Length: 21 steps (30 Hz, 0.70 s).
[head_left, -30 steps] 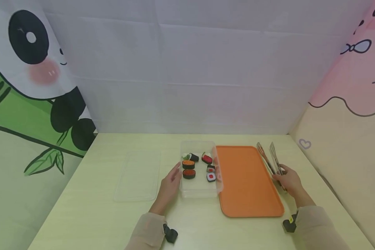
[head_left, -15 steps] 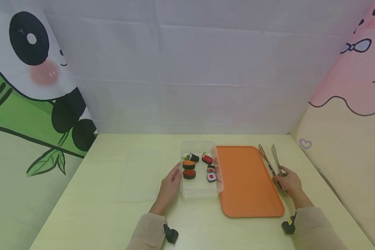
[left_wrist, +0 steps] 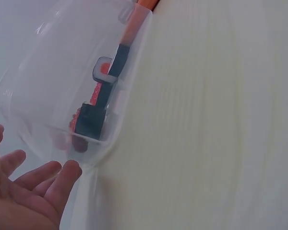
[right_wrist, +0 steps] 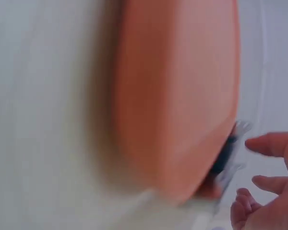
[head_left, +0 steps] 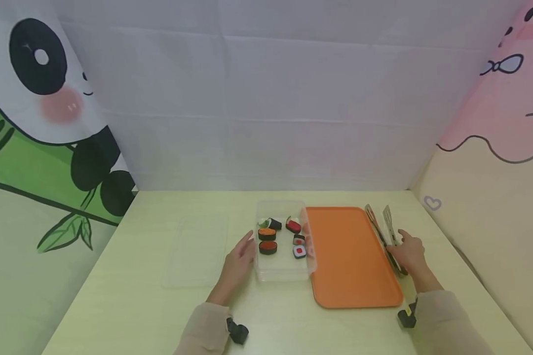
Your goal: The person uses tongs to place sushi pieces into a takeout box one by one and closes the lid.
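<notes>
A clear plastic box [head_left: 282, 264] holds several toy sushi pieces: two dark rolls topped with orange [head_left: 267, 234] and red [head_left: 268, 247], a black cone roll [head_left: 274, 224], a red-topped piece [head_left: 293, 226] and small rolls [head_left: 299, 252]. My left hand [head_left: 237, 266] is at the box's left side with fingers relaxed; in the left wrist view the fingertips [left_wrist: 69, 170] come close to its wall, and contact is hard to tell. My right hand [head_left: 410, 254] is over the handle end of metal tongs [head_left: 388, 227], its fingers spread and apart from them in the right wrist view.
An orange tray [head_left: 355, 256] lies right of the box, its left edge next to the box wall. The tongs lie along its right edge. A clear lid [head_left: 196, 251] is flat on the table [head_left: 137, 305] at the left. A white backdrop [head_left: 266, 98] rises behind.
My right hand has loosened from the tongs, its fingers now spread, while the tongs settled by the tray. My left hand has drawn slightly left from the box.
</notes>
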Tool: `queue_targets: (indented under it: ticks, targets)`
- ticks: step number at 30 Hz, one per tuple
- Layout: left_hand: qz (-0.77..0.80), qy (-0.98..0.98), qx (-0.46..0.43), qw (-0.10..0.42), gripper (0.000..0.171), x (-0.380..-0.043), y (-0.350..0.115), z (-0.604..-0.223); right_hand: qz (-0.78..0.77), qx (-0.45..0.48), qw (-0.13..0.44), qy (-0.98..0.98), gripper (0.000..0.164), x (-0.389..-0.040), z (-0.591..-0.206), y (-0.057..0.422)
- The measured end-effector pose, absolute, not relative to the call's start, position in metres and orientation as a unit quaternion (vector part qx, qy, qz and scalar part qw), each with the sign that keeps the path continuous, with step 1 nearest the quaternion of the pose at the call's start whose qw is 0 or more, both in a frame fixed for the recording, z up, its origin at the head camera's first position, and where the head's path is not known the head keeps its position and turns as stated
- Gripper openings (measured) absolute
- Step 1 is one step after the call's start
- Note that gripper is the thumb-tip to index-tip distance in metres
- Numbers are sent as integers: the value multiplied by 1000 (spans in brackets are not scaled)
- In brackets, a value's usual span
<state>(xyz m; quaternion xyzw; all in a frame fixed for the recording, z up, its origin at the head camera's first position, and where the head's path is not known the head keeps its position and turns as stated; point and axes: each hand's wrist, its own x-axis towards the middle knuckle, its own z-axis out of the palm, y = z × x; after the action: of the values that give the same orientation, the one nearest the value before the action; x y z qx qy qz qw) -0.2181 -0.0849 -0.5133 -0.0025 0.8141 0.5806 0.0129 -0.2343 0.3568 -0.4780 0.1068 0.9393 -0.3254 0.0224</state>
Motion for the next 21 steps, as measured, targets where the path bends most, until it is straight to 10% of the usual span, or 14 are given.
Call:
queue_targets:
  ticks: [21]
  targets:
    - [493, 869, -48, 0, 53, -207, -189, -498, -462, -50, -3, 885, 59, -248, -422, 169]
